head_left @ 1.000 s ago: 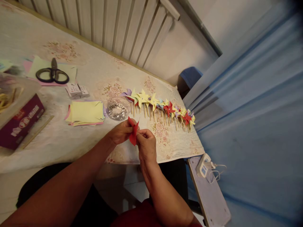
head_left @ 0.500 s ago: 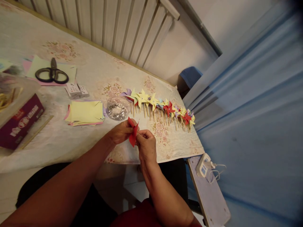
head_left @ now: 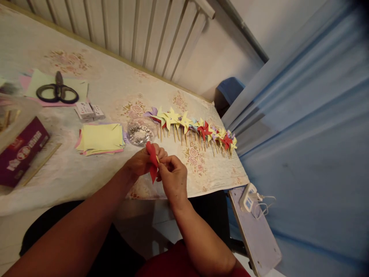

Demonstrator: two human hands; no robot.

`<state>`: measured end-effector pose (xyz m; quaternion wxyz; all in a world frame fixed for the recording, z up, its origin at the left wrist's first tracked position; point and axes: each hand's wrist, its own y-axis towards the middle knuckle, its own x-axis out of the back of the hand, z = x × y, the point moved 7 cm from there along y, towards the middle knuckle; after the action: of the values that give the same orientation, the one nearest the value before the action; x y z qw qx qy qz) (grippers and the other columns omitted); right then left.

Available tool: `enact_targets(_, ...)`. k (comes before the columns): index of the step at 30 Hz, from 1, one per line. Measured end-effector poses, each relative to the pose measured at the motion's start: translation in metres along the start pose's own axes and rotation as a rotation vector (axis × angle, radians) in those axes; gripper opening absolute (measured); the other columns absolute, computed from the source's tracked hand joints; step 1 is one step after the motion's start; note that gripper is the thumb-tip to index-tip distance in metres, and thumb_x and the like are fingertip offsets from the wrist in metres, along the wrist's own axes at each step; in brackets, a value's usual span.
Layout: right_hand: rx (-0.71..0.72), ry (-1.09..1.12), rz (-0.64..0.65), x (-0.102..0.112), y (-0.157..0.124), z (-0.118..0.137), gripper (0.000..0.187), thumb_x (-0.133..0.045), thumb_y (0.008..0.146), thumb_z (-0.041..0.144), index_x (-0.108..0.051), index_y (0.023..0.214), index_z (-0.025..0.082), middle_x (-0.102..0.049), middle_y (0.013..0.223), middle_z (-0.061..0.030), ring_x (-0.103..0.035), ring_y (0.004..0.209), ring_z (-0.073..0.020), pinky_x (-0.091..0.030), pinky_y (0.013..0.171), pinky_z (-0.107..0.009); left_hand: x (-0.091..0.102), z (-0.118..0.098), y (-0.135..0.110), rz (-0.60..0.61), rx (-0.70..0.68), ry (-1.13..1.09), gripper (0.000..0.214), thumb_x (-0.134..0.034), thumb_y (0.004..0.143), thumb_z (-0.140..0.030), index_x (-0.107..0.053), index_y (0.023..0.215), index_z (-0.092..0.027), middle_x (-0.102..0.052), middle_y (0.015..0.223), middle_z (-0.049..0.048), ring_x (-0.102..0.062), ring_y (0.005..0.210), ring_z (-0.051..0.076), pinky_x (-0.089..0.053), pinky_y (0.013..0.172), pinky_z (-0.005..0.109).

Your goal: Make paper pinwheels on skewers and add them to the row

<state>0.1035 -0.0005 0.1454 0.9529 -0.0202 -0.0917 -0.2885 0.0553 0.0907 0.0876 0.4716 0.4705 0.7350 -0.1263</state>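
A red paper pinwheel [head_left: 152,161] is gripped in my left hand [head_left: 139,161], its folded blades seen nearly edge-on. My right hand [head_left: 175,179] is closed just to the right of it, thumb and fingertips pinching a thin wooden stick [head_left: 157,159] against the pinwheel's side. Only a short pale bit of that stick shows; the fingers cover the rest. Just beyond my left hand sits a clear round dish [head_left: 140,132] of small shiny metal pins. Several finished pinwheels [head_left: 185,121] on sticks lie in a row along the table, farther right.
Left of the dish is a stack of coloured paper squares [head_left: 100,137]. Behind it are small white boxes [head_left: 86,110] and black-handled scissors [head_left: 58,92] on more paper. A purple box [head_left: 24,152] stands at far left. A power strip [head_left: 248,198] rests on a side stand [head_left: 256,231].
Both hands and the red pinwheel have shifted slightly left in the view. The pinwheel has turned, and the pale end of the stick now shows beside it.
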Motion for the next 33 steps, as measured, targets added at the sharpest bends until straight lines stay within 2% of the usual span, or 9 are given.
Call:
enact_targets(7,0.044,-0.07,-0.003,0.001,0.002,0.0,0.008,-0.063,0.079,0.027,-0.061,0.073,0.023,-0.054,0.056,0.0059,-0.051,0.051,-0.0115,-0.043,0.049,-0.023,-0.001,-0.005,0.001,-0.064,-0.043,0.032,0.034,-0.089,0.061,-0.022,-0.056,0.057,-0.017,-0.051,0.059,-0.0018,-0.05,0.058,0.01,-0.045,0.053,0.022)
enact_targets(14,0.055,-0.102,-0.006,0.001,0.002,0.0,0.011,-0.064,0.079,0.029,-0.06,0.071,0.023,-0.054,0.057,0.0056,-0.05,0.051,-0.011,-0.043,0.05,-0.023,-0.003,-0.005,0.002,-0.06,-0.053,0.042,0.032,-0.087,0.062,-0.018,-0.056,0.055,-0.017,-0.051,0.059,-0.0017,-0.052,0.059,0.01,-0.048,0.057,0.023)
enact_targets(20,0.036,-0.066,-0.025,0.001,0.004,0.0,0.011,-0.064,0.077,0.029,-0.059,0.07,0.022,-0.053,0.055,0.0065,-0.052,0.048,-0.0104,-0.043,0.048,-0.022,0.004,-0.001,0.003,-0.063,-0.036,0.027,0.029,-0.086,0.066,-0.019,-0.057,0.059,-0.017,-0.053,0.062,-0.0015,-0.054,0.059,0.01,-0.049,0.056,0.023)
enact_targets(26,-0.002,0.002,0.02,0.0,0.006,-0.003,0.01,-0.065,0.075,0.031,-0.062,0.075,0.021,-0.053,0.052,0.0078,-0.052,0.043,-0.0106,-0.044,0.045,-0.022,0.006,-0.003,0.003,-0.057,-0.028,0.026,0.029,-0.085,0.069,-0.022,-0.057,0.064,-0.017,-0.057,0.064,-0.0016,-0.057,0.06,0.012,-0.049,0.056,0.024)
enact_targets(30,-0.014,-0.011,0.02,0.015,0.008,-0.013,0.009,-0.063,0.073,0.029,-0.064,0.078,0.021,-0.06,0.055,0.0059,-0.057,0.048,-0.0126,-0.048,0.05,-0.024,0.017,-0.007,0.005,-0.171,-0.091,0.039,0.03,-0.088,0.065,-0.017,-0.057,0.069,-0.016,-0.062,0.065,-0.002,-0.061,0.064,0.011,-0.051,0.063,0.023)
enact_targets(33,-0.005,-0.09,-0.024,0.032,0.01,-0.028,0.01,-0.063,0.072,0.03,-0.065,0.075,0.021,-0.059,0.054,0.0054,-0.058,0.05,-0.0138,-0.047,0.052,-0.025,0.03,-0.01,0.006,-0.288,-0.143,0.039,0.028,-0.087,0.064,-0.014,-0.062,0.077,-0.015,-0.068,0.071,-0.0007,-0.064,0.068,0.012,-0.052,0.069,0.023)
